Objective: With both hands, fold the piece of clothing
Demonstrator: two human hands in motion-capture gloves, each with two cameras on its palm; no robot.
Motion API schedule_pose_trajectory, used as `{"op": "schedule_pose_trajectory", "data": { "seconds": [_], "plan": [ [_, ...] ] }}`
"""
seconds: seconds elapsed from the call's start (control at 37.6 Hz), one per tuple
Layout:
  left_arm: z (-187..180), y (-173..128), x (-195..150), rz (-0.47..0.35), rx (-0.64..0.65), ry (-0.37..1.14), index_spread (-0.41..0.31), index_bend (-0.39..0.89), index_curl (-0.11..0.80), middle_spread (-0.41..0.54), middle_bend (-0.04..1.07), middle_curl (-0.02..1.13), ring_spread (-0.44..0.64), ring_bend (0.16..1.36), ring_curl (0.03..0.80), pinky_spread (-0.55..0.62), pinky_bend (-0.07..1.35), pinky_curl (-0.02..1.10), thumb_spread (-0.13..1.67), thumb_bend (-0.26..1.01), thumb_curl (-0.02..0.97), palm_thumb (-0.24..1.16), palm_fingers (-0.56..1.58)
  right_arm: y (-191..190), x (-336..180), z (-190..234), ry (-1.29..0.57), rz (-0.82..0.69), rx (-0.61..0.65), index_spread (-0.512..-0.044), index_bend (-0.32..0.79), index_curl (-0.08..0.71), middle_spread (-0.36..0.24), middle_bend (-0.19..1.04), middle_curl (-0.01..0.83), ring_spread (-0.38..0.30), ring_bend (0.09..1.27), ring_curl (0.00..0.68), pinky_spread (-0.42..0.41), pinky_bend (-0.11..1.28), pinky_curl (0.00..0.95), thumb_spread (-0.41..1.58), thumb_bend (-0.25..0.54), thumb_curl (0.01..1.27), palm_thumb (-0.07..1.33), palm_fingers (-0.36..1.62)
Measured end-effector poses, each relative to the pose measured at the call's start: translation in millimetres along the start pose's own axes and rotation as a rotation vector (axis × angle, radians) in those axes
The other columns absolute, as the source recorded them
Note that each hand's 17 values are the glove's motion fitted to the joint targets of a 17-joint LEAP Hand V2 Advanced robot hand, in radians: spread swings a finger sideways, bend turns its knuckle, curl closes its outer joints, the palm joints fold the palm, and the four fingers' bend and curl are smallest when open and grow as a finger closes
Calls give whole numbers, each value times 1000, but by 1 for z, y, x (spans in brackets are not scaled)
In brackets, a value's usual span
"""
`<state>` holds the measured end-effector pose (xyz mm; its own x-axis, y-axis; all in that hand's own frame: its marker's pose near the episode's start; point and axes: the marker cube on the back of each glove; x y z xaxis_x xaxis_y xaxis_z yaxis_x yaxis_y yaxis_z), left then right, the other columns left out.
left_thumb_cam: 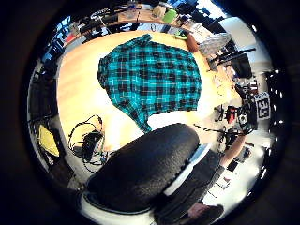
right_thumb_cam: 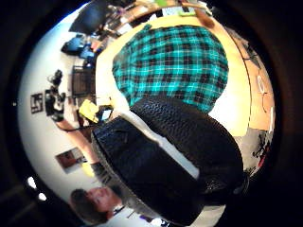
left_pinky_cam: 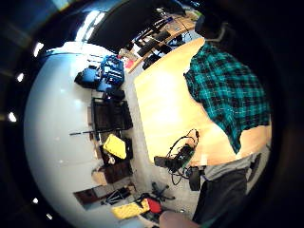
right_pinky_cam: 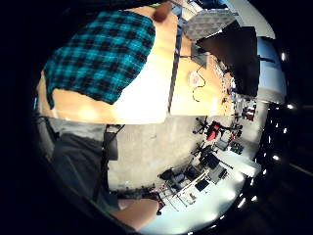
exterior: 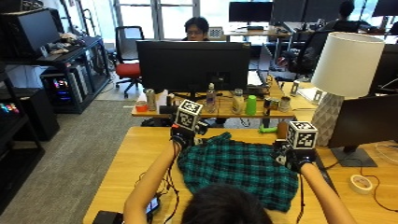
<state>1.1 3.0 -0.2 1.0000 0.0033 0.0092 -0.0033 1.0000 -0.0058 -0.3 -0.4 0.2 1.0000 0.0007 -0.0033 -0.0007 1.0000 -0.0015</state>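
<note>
Outside view shows your left hand (exterior: pixel 182 134) raised over the far left corner of the shirt (exterior: pixel 239 169) and your right hand (exterior: pixel 291 157) raised over its right edge. Both are seen from the back, so I cannot tell whether either grip is open or closed, nor whether either touches the cloth. In the thumb side palm views, the shirt lies well below each palm with bare worktop (exterior: pixel 137 158) showing round it, so I judge that neither hand has hold of it.

The shirt, a teal and black plaid, lies spread fairly flat in the middle of the wooden worktop, directly in front of you. One piece of it sticks out at the far edge near your left hand; whether that is a collar or a sleeve is unclear.

Expect it to be light, soft and limp. It will sag and drag wherever you do not support it, and it should slide readily on the smooth wood. It is not fragile. Pinch it at two matching points on opposite edges, preferably at seams or corners, and lift both sides evenly.

A tangle of black cables (exterior: pixel 163 189) lies on the near left of the worktop; keep the cloth away from it.
</note>
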Motion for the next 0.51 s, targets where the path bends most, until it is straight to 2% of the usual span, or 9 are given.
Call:
{"op": "schedule_pose_trajectory", "data": {
  "seconds": [0.03, 0.11, 0.21, 0.43, 0.51],
  "plan": [
    [0, 1, 0, 1, -3, -1, -51, 114, 31, 63, 88, 7, 58, 504, 103, 105, 415, 91, 318, -74, 13, -96, 371, 0, 0, 0, 1, 0, 0, -152, 178, 49, 0, 243, 65, 37, 308, 67, 107, 356, 78, 411, 64, 18, 113, 473],
    [3, 2, 3, 9, -23, -3, -68, 127, 62, 86, 107, 41, 80, 570, 169, 143, 461, 151, 453, -76, 27, -98, 325, -2, -1, 0, 8, -4, 4, -204, 164, 101, 0, 246, 106, 47, 331, 118, 146, 371, 133, 609, 63, 31, 126, 454],
    [11, 1, 6, 19, -66, 6, -83, 142, 98, 106, 124, 66, 98, 619, 214, 175, 495, 198, 574, -78, 45, -101, 285, -8, -1, 3, 11, -9, 6, -247, 146, 138, 4, 238, 145, 55, 357, 162, 179, 395, 180, 796, 55, 48, 138, 447],
    [32, -4, 11, 54, -112, 11, -96, 158, 157, 125, 148, 103, 127, 650, 250, 216, 519, 243, 702, -82, 74, -106, 236, -17, 0, 17, 30, -11, -19, -286, 133, 174, 0, 225, 205, 63, 386, 210, 198, 421, 234, 1002, 35, 84, 162, 437],
    [45, -10, 14, 41, -145, 22, -98, 170, 178, 122, 158, 118, 131, 649, 254, 222, 513, 251, 763, -45, 94, -43, 234, -22, 2, 25, 54, -9, -21, -293, 126, 180, 0, 219, 223, 58, 404, 225, 202, 430, 247, 1069, 80, 110, 258, 442]
  ]
}}
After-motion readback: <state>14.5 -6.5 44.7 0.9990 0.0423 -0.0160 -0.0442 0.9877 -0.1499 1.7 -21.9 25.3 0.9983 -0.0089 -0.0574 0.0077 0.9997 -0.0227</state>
